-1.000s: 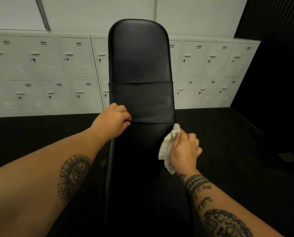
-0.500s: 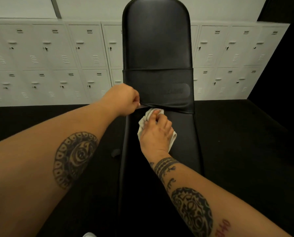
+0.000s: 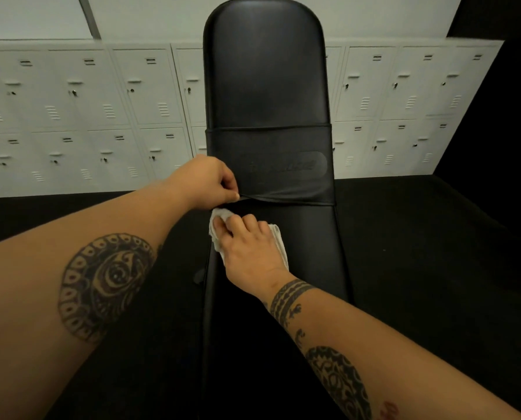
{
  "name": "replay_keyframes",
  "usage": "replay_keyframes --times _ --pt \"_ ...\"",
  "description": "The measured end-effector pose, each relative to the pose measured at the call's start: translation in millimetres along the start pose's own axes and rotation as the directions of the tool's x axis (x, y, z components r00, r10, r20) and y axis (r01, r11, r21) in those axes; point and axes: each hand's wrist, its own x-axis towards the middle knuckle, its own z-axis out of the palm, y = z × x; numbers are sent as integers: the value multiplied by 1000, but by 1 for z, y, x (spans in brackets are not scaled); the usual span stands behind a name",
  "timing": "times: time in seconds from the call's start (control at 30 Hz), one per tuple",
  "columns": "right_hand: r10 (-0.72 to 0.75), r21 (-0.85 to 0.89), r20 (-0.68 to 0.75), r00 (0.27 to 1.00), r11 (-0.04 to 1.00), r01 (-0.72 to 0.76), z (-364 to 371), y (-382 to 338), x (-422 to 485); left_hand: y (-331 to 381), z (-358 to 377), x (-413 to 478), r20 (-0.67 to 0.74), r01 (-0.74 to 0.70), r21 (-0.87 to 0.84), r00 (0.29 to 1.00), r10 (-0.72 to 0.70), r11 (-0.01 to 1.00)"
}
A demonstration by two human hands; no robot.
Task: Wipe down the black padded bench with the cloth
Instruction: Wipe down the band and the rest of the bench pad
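Observation:
The black padded bench (image 3: 265, 74) runs away from me down the middle of the view, its far end rounded. A black band (image 3: 286, 147) wraps across it. My left hand (image 3: 206, 181) pinches the band's lower left edge and holds it slightly raised. Just below that edge, my right hand (image 3: 250, 250) grips a crumpled white cloth (image 3: 219, 215) and presses it onto the left part of the pad. Most of the cloth is hidden under my fingers.
A row of white lockers (image 3: 80, 116) lines the back wall behind the bench. Black flooring (image 3: 419, 237) lies on both sides. A dark wall (image 3: 501, 86) closes off the right side.
My right hand has carried the cloth from the bench's right edge across to the left, up to the band's lower edge. My left hand went from resting on the band's edge to pinching it.

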Motion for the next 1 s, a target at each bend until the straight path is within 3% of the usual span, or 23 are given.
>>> replay_keyframes --times 0.1,0.33,0.43,0.63,0.8,0.9,1.0 --pt "13 14 -18 1000 1000 -13 5 19 -25 7 7 -2 30 -7 35 1000 6 999" --pt "390 78 -88 917 920 -384 5 37 -42 9 28 -21 -95 -75 259 990 103 963" --pt "424 104 -37 905 902 -418 2 31 -36 5 37 -30 -107 -132 377 977 185 917" --pt "395 32 -69 916 919 -393 -1 55 -65 26 53 -13 -226 -220 347 924 309 912" --pt "529 26 -71 846 849 -528 1 76 -97 69 61 16 -245 -331 368 867 434 869" --pt "645 87 20 764 760 -644 -1 82 -95 91 66 32 -216 -378 386 850 480 842" --pt "660 127 18 751 743 -657 0 80 -94 102 71 45 -175 -405 424 841 512 810"
